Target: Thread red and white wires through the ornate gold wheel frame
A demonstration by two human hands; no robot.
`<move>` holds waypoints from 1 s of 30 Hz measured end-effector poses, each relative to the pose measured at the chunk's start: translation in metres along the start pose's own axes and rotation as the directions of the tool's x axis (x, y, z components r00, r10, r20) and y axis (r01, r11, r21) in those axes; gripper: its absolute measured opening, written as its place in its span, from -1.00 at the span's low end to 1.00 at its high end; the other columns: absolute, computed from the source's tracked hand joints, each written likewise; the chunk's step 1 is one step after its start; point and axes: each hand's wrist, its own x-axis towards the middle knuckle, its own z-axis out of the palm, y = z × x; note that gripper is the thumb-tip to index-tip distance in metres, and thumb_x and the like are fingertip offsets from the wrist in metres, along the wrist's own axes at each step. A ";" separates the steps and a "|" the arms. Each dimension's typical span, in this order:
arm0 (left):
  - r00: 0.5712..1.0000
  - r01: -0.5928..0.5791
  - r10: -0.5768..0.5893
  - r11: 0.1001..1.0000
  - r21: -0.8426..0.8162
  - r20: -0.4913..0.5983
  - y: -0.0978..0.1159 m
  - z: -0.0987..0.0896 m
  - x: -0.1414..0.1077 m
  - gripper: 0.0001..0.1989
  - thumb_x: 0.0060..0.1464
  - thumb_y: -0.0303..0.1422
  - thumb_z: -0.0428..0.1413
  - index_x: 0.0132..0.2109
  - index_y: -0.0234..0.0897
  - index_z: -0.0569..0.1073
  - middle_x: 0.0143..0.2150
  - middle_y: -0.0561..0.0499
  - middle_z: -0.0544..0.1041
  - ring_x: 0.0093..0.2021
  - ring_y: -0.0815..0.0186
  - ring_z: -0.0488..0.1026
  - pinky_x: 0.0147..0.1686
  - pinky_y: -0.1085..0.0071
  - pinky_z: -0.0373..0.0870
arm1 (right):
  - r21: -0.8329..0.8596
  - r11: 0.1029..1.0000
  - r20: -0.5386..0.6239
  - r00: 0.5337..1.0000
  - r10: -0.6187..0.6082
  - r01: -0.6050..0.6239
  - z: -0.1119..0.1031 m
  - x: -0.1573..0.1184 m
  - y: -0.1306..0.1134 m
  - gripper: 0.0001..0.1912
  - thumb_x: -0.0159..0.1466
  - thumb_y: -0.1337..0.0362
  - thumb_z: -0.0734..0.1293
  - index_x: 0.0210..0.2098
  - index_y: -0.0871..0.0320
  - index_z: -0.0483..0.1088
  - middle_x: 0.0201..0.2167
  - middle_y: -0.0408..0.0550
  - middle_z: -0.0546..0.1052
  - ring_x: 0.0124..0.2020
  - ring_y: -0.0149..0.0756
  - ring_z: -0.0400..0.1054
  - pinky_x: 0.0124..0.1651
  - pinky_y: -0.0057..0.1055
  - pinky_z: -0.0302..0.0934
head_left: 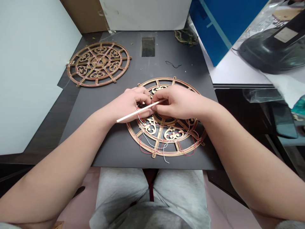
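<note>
A round wooden openwork wheel (159, 135) with scroll cutouts lies flat on the dark table in front of me. My right hand (177, 101) is closed around a thin pale stick (133, 114), which slants down to the left across my left hand. Over the middle of the wheel, my left hand (137, 101) has its fingers pinched together against my right fingertips; what lies between them is hidden. Thin red and white wires (164, 149) come out by my left fingers and trail loosely over the wheel's near side.
A second wooden wheel (100, 83) with wires along its ribs lies at the back left of the table (109, 152). Further back are a black cord loop (173, 65) and a greenish tangled bundle (187, 37). White and blue panels (226, 28) border the workspace.
</note>
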 end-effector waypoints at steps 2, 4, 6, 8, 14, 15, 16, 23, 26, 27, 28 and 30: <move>1.000 -0.013 0.013 1.000 -0.017 0.008 -0.001 0.000 0.000 -0.76 0.13 -0.18 0.24 -0.24 -0.28 0.64 -0.04 -0.08 0.54 -0.01 0.20 0.47 0.05 0.23 0.36 | -0.002 1.000 -0.004 1.000 -0.008 0.008 0.000 0.000 0.000 -0.80 0.31 0.29 0.31 -0.23 0.22 0.57 -0.36 -0.07 0.53 -0.35 -0.36 0.27 -0.27 -0.36 -0.01; 1.000 -0.018 0.018 1.000 -0.023 0.009 -0.001 -0.001 -0.001 -0.79 0.13 -0.21 0.25 -0.24 -0.27 0.64 -0.04 -0.06 0.55 0.00 0.20 0.47 0.05 0.24 0.36 | -0.018 1.000 -0.013 1.000 -0.003 0.003 0.001 -0.001 -0.001 -0.80 0.30 0.28 0.31 -0.23 0.21 0.58 -0.38 -0.08 0.54 -0.37 -0.36 0.26 -0.28 -0.36 -0.03; 1.000 -0.024 0.024 0.999 -0.023 0.005 -0.001 0.000 -0.001 -0.82 0.12 -0.24 0.25 -0.25 -0.26 0.64 -0.07 -0.04 0.55 -0.02 0.22 0.47 0.05 0.25 0.35 | -0.046 0.999 -0.016 1.000 0.004 -0.005 0.001 -0.001 -0.002 -0.79 0.29 0.27 0.31 -0.24 0.19 0.58 -0.39 -0.09 0.53 -0.39 -0.36 0.24 -0.29 -0.35 -0.04; 0.999 -0.034 0.034 0.999 -0.014 -0.003 -0.001 0.000 -0.001 -0.84 0.11 -0.25 0.25 -0.28 -0.26 0.63 -0.10 -0.02 0.55 -0.04 0.25 0.47 0.06 0.25 0.32 | -0.079 0.997 -0.008 1.000 0.008 -0.009 0.001 -0.001 -0.003 -0.80 0.29 0.26 0.30 -0.25 0.17 0.58 -0.40 -0.09 0.53 -0.40 -0.35 0.23 -0.29 -0.33 -0.05; 1.000 -0.029 0.029 1.000 -0.004 0.007 0.000 0.001 -0.002 -0.81 0.15 -0.19 0.27 -0.28 -0.22 0.64 -0.08 0.02 0.57 0.02 0.22 0.47 0.15 0.19 0.21 | -0.243 0.969 0.060 0.998 -0.025 0.039 -0.006 0.001 -0.008 -0.77 0.30 0.24 0.27 -0.41 0.15 0.50 -0.51 -0.09 0.45 -0.48 -0.36 0.11 -0.30 -0.30 -0.10; 1.000 -0.021 0.021 1.000 -0.007 0.010 0.000 0.001 -0.002 -0.78 0.16 -0.17 0.27 -0.28 -0.23 0.63 -0.08 0.02 0.57 0.01 0.22 0.46 0.15 0.19 0.21 | -0.262 0.964 0.083 0.996 -0.029 0.050 -0.007 0.002 -0.009 -0.76 0.31 0.24 0.26 -0.43 0.16 0.49 -0.53 -0.08 0.43 -0.49 -0.37 0.09 -0.30 -0.30 -0.11; 1.000 -0.016 0.017 1.000 -0.011 0.013 0.000 0.001 -0.002 -0.76 0.16 -0.15 0.27 -0.30 -0.23 0.62 -0.10 0.02 0.56 0.00 0.23 0.46 0.14 0.19 0.20 | -0.279 0.959 0.107 0.994 -0.029 0.058 -0.008 0.003 -0.011 -0.76 0.31 0.25 0.25 -0.43 0.16 0.48 -0.54 -0.08 0.41 -0.49 -0.37 0.07 -0.30 -0.30 -0.12; 1.000 -0.009 0.009 1.000 -0.021 0.008 0.002 0.001 -0.003 -0.76 0.14 -0.16 0.28 -0.34 -0.25 0.60 -0.14 0.05 0.56 -0.02 0.23 0.45 0.12 0.20 0.16 | -0.179 0.984 0.237 0.969 0.068 -0.025 -0.015 0.010 -0.013 -0.74 0.34 0.20 0.27 -0.42 0.19 0.44 -0.56 -0.12 0.38 -0.51 -0.41 0.08 -0.34 -0.32 -0.13; 1.000 -0.017 0.017 1.000 -0.008 -0.007 0.001 0.002 -0.003 -0.83 0.11 -0.25 0.28 -0.34 -0.25 0.60 -0.18 0.05 0.54 -0.07 0.26 0.44 0.08 0.22 0.17 | -0.115 0.990 0.211 0.972 0.101 -0.078 -0.013 0.010 -0.011 -0.74 0.34 0.20 0.29 -0.42 0.20 0.45 -0.56 -0.13 0.39 -0.51 -0.44 0.10 -0.35 -0.33 -0.12; 0.999 -0.028 0.028 1.000 -0.010 -0.016 0.001 0.002 -0.003 -0.83 0.11 -0.26 0.28 -0.35 -0.26 0.59 -0.21 0.05 0.53 -0.10 0.27 0.44 0.05 0.23 0.19 | -0.110 0.989 0.198 0.972 0.122 -0.102 -0.013 0.010 -0.012 -0.75 0.33 0.21 0.30 -0.42 0.20 0.45 -0.55 -0.13 0.40 -0.52 -0.45 0.10 -0.35 -0.33 -0.12; 0.999 -0.043 0.043 0.999 -0.013 -0.025 0.000 0.002 -0.003 -0.83 0.11 -0.26 0.28 -0.36 -0.27 0.59 -0.24 0.05 0.51 -0.13 0.28 0.43 0.02 0.24 0.20 | -0.110 0.986 0.189 0.971 0.146 -0.126 -0.012 0.009 -0.012 -0.76 0.32 0.21 0.31 -0.42 0.21 0.45 -0.55 -0.13 0.40 -0.52 -0.45 0.10 -0.35 -0.33 -0.12; 0.996 -0.079 0.079 0.997 -0.012 -0.034 -0.001 0.002 -0.003 -0.79 0.15 -0.24 0.28 -0.36 -0.29 0.57 -0.29 0.05 0.49 -0.15 0.28 0.42 -0.03 0.26 0.20 | -0.111 0.981 0.173 0.969 0.179 -0.162 -0.011 0.008 -0.013 -0.77 0.32 0.21 0.33 -0.40 0.21 0.46 -0.54 -0.13 0.41 -0.51 -0.45 0.11 -0.35 -0.33 -0.12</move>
